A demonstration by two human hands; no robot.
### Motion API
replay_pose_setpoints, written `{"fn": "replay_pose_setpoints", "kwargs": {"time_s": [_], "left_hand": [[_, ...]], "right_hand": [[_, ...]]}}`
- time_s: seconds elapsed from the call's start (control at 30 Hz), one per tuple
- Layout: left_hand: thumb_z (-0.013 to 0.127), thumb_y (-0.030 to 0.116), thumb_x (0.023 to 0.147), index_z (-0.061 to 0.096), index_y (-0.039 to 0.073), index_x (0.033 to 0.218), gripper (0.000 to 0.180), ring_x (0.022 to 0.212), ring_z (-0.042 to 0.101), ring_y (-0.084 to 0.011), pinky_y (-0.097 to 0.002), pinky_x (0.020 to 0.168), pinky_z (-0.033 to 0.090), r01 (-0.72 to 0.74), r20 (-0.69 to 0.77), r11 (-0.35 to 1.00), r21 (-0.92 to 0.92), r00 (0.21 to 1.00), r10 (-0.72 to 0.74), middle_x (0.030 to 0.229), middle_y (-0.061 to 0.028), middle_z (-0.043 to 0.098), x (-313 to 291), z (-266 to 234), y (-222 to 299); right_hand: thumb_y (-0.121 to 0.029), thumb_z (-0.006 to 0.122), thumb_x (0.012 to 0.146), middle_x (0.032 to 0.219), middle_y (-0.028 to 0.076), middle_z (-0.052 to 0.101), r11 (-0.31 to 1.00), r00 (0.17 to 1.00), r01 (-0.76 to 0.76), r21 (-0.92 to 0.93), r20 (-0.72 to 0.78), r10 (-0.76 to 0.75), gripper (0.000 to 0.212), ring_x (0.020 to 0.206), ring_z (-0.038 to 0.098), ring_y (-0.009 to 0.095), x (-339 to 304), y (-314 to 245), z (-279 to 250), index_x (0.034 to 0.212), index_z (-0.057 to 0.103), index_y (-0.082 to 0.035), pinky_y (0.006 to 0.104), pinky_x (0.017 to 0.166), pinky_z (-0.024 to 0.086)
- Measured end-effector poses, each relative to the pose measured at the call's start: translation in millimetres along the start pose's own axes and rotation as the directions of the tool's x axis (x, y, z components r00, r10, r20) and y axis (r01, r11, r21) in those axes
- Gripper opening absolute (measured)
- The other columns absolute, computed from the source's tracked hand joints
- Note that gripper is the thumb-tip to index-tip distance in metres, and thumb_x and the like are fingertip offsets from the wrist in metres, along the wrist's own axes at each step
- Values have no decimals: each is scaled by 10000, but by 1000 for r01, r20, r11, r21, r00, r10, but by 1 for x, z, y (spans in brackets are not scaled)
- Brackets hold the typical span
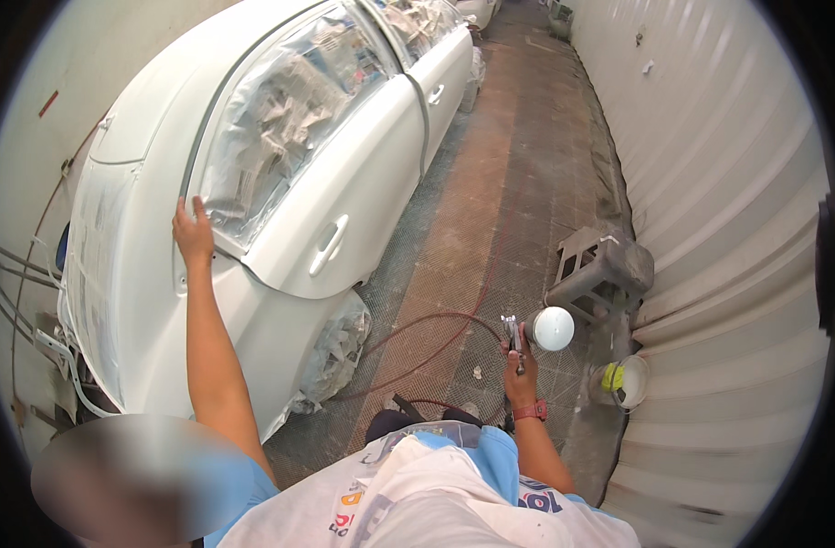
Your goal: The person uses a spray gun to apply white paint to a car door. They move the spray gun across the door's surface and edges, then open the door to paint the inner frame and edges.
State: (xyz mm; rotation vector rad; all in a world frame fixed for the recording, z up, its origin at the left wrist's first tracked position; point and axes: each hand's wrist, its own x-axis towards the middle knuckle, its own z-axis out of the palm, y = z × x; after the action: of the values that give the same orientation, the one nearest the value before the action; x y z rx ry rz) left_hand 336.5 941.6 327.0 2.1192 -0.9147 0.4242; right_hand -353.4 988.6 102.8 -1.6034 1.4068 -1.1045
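Note:
My left hand (194, 234) reaches out to the white car (363, 155), its fingers apart at the gap behind the rear door, beside the window (285, 119) masked with clear film and newspaper. It holds nothing; whether the fingertips press on the panel is hard to tell. Low on the other side, my right hand (518, 365) is closed round the grip of a spray gun (512, 336). A round cup (553, 329) with a white top sits on the gun, which is held away from the car. A dark red hose (436, 317) loops over the floor near it.
A grey hollow block-like stand (600, 265) and a whitish bucket (629, 382) with a yellow-green item stand along the corrugated wall (728, 219) at right. Film and newspaper wrap the rear wheel (338, 352). Mesh-like sheeting (472, 228) covers the floor between car and wall.

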Motion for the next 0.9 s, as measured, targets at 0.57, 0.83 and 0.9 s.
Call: {"fn": "replay_pose_setpoints", "kwargs": {"time_s": [0.57,0.83,0.9], "left_hand": [[472,603,1109,381,46,1676,800,1571,411,-361,-457,1273,351,-377,225,920,-105,892,391,1714,-186,410,-253,-68,223],[468,742,1019,302,88,1717,970,1675,151,-349,-571,1339,156,-834,229,513,-200,470,853,1792,-174,234,-299,-10,339],[485,717,1028,271,71,1721,971,1679,130,-347,-570,1343,131,-859,273,457,-230,394,878,1799,-176,211,-308,5,368]], "right_hand": [[-550,625,1048,1300,279,711,984,929,-46,-173,354,106,653,1220,659,499,-99,89,-59,1444,617,-31,537,1031,525],[-628,603,1034,1365,280,682,993,916,-30,-112,394,72,730,1257,643,490,-99,103,-75,1427,633,-13,531,1031,528],[-629,603,1033,1363,287,678,996,913,-24,-84,405,56,733,1256,641,493,-98,105,-78,1430,630,-13,535,1034,524]]}}
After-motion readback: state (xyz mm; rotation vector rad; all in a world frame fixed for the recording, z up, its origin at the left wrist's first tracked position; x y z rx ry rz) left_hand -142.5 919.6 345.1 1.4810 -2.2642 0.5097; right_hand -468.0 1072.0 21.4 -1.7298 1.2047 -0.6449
